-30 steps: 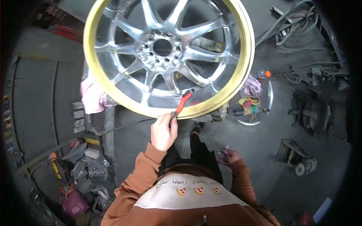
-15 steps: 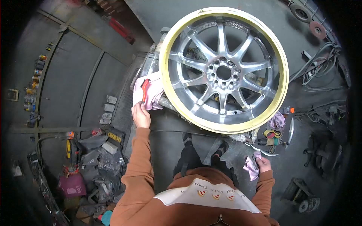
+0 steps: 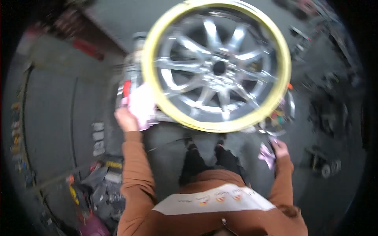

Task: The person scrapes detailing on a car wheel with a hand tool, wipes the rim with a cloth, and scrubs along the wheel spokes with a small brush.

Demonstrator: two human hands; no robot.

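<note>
A polished metal wheel rim (image 3: 173, 107) with yellow tape round its edge fills the upper middle of the blurred head view. At its left, my left hand (image 3: 126, 119) is closed on a red brush (image 3: 126, 89), beside a pink cloth (image 3: 142, 108) that lies against the rim's lower left. Below the rim's right side, my right hand (image 3: 280, 148) is closed round a crumpled pink rag (image 3: 267, 156), which hangs from the fingers.
Plastic bags and boxes (image 3: 106, 185) lie at the lower left. A small machine (image 3: 326, 169) stands on the floor at the right. Blurred tools (image 3: 275, 121) sit under the rim's right edge. Cans line the far left.
My left hand has carried the red brush from the rim's lower edge leftward, past the pink cloth. My right hand has moved outward with its rag. The camera view has shifted and blurred.
</note>
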